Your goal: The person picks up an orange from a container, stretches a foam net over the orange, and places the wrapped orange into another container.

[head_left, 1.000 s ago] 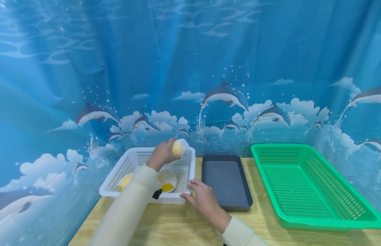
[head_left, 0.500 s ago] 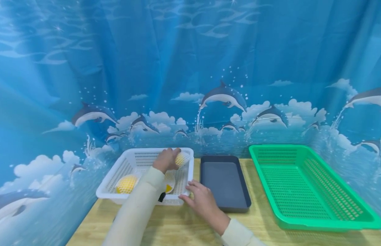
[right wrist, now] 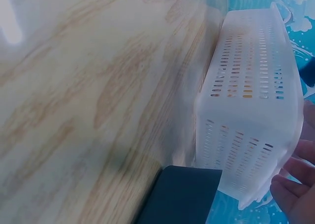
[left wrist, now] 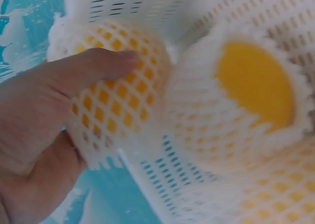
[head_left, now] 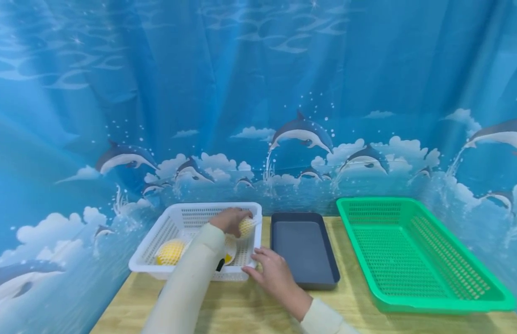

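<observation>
My left hand (head_left: 233, 221) grips a yellow round fruit in a white foam net (head_left: 246, 227), inside the right part of the white basket (head_left: 149, 267). In the left wrist view my thumb lies across the netted fruit (left wrist: 118, 93). Beside it sits another netted fruit (left wrist: 256, 81), partly bare; my sleeve hides much of it in the head view. A further netted yellow fruit (head_left: 170, 252) lies at the basket's left. My right hand (head_left: 275, 273) holds the basket's front right corner, its fingers (right wrist: 298, 170) at the rim in the right wrist view.
A dark grey rectangular tray (head_left: 304, 250) stands right of the white basket. Further right is a large green perforated basket (head_left: 408, 304). Everything stands on a wood-grain table (head_left: 241, 311), against a blue dolphin-print curtain (head_left: 241, 93) behind.
My left hand has lowered the netted fruit from above the white basket into its right side. My right hand has stayed at the basket's corner.
</observation>
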Demonstrator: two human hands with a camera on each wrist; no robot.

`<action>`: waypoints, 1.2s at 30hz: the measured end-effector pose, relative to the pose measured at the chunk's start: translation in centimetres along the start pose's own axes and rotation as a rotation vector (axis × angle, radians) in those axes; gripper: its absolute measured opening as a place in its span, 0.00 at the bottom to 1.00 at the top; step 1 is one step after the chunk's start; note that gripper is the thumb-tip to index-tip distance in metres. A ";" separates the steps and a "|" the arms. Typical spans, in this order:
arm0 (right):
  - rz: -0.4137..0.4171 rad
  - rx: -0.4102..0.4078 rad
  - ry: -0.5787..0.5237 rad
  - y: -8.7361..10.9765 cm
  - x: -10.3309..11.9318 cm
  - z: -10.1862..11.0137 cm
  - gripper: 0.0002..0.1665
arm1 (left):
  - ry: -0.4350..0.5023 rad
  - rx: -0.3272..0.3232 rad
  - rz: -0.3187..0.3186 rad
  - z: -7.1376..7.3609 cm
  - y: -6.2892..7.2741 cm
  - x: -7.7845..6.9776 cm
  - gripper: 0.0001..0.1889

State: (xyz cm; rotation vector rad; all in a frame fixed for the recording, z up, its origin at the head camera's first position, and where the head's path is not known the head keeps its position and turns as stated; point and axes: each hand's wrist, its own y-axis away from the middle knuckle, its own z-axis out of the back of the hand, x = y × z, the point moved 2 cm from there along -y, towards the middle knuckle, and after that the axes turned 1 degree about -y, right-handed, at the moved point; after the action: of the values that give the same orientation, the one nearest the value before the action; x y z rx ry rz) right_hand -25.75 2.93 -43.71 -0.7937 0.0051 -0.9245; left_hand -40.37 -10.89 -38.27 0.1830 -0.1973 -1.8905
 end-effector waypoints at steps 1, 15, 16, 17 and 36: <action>0.001 0.002 0.001 0.0 0.1 0.0 0.24 | -0.002 0.018 0.001 0.1 0.0 -0.1 0.39; 0.006 0.018 0.033 -0.1 0.0 -0.1 0.23 | -0.073 0.060 0.037 -0.1 0.3 -1.0 0.38; 0.008 0.015 0.032 -0.1 0.0 -0.1 0.23 | -0.086 0.056 0.025 -0.1 0.3 -1.0 0.37; 0.010 0.013 0.032 -0.1 0.0 -0.1 0.23 | -0.097 0.050 0.009 -0.2 0.3 -1.0 0.37; -0.019 0.030 0.001 -0.2 0.0 0.0 0.24 | 0.035 0.078 0.154 -0.4 1.0 -0.5 0.42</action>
State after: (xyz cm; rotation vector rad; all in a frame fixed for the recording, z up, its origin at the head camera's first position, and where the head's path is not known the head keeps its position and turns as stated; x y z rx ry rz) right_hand -25.84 2.84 -43.61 -0.7669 -0.0150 -0.9409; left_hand -39.18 -10.79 -38.45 0.2471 -0.2548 -1.7265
